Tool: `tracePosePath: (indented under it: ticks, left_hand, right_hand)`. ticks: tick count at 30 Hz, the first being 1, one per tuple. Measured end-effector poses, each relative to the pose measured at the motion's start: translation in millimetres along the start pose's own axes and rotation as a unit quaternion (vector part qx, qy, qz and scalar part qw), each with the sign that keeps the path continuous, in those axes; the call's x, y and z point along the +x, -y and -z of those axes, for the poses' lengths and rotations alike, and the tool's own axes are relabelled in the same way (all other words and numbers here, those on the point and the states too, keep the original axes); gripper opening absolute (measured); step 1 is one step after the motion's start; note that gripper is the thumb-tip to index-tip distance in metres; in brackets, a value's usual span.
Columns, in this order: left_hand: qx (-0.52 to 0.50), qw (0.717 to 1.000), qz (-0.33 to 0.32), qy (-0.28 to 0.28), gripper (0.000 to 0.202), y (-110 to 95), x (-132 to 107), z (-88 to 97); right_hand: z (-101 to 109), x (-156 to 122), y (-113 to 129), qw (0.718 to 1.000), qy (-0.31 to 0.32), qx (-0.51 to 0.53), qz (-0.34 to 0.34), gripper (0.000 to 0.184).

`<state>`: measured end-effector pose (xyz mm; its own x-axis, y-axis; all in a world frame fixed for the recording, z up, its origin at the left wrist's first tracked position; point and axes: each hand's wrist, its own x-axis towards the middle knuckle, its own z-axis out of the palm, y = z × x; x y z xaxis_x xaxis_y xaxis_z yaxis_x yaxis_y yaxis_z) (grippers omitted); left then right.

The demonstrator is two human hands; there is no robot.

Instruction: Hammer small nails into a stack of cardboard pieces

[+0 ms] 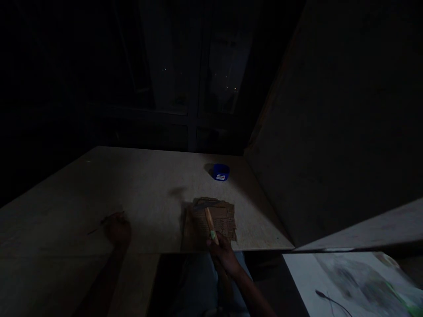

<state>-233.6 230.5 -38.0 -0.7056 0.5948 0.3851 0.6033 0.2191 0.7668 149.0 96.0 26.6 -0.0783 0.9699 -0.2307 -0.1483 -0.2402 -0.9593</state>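
Note:
My right hand (pixel 223 254) is closed around the wooden handle of a hammer (pixel 210 221). Its long dark head lies over, or just above, the far part of a brown slab (pixel 223 222). Rows of small marks and ragged edges show on this slab, which sits at the table's front edge; its material is hard to make out in the dim light. Well to the left, my left hand (pixel 118 230) is closed above the table around a thin dark rod-like tool (pixel 97 227) with a narrow tip pointing left.
Beyond the slab, a blue container (pixel 221 172) with a white label stands on the pale table (pixel 142 176). A tall dark panel (pixel 340 132) rises along the right side. Lower right, a cable (pixel 330 299) lies on a white surface (pixel 304 277). Dark window panes are behind the table.

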Motion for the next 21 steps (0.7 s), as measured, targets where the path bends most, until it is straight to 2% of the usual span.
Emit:
tracePosePath:
  ticks: [3, 4, 6, 9, 11, 13, 15, 21]
  left_hand:
    - [-0.038, 0.999, -0.001, -0.006, 0.010, -37, -29, -26.2]
    - [-0.085, 0.996, 0.008, 0.008, 0.014, -52, -41, -35.6]
    - [-0.152, 0.987, 0.003, 0.055, 0.021, -85, -71, -52.2]
    - [-0.203, 0.964, -0.070, 0.159, 0.024, -134, -122, -69.8]
    - [-0.216, 0.942, -0.106, 0.232, 0.024, -158, -151, -77.9]
    - [-0.211, 0.935, -0.103, 0.267, 0.021, -169, -172, -83.9]
    - [-0.201, 0.938, -0.086, 0.268, 0.018, -170, -182, -87.3]
    - [-0.230, 0.940, -0.015, 0.253, 0.032, -161, -184, -86.1]
  right_hand:
    - [4, -4, -5, 0.998, -0.044, 0.041, -0.017, 0.043]
    - [5, -6, -6, 0.996, -0.061, 0.057, -0.025, 0.044]
    - [11, -8, -7, 0.991, -0.094, 0.086, -0.039, 0.046]
    - [25, -12, -10, 0.983, -0.135, 0.115, -0.047, 0.050]
    - [39, -14, -14, 0.980, -0.152, 0.123, -0.042, 0.050]
    - [55, -15, -20, 0.980, -0.161, 0.114, -0.031, 0.049]
    - [73, -12, -25, 0.981, -0.167, 0.091, -0.021, 0.049]
    - [113, 15, -26, 0.985, -0.168, 0.019, 0.027, 0.044]
